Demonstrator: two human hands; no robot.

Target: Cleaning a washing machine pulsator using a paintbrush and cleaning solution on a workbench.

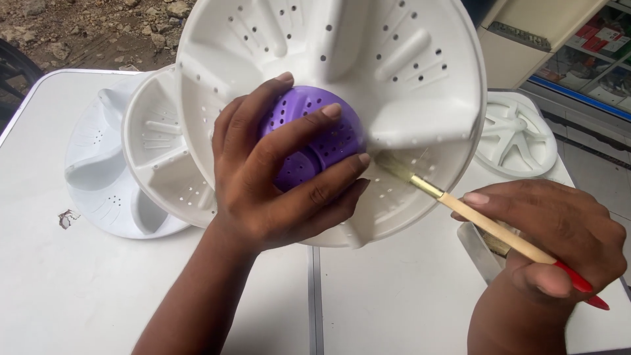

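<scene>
- My left hand (pixel 282 174) spreads over the purple cap (pixel 314 135) at the hub of the big white disc (pixel 342 72), fingers curled around the cap and pressing it, thumb along its lower edge.
- My right hand (pixel 552 240), at 4 o'clock from the cap, is closed on a brush (pixel 486 223) by its pale wooden handle; the handle's red end sticks out past the fist toward 4 o'clock.
- The brush's bristles touch the disc just right of the cap, at 3 o'clock from it, beside my left fingertips.
- The disc is tilted up toward me, its ribbed, hole-dotted face filling the top centre of the view, its lower rim above the table (pixel 98 296).
- A second disc (pixel 158 158) lies at 9 o'clock, partly tucked behind the big one; a third disc (pixel 98 164) lies under it, further toward 9 o'clock.
- A spoked white wheel (pixel 519 138) rests at 3 o'clock, well apart from the cap, on the table's far right corner.
- A grey tray edge (pixel 476 253) shows just under the brush handle; I cannot tell what it holds.
</scene>
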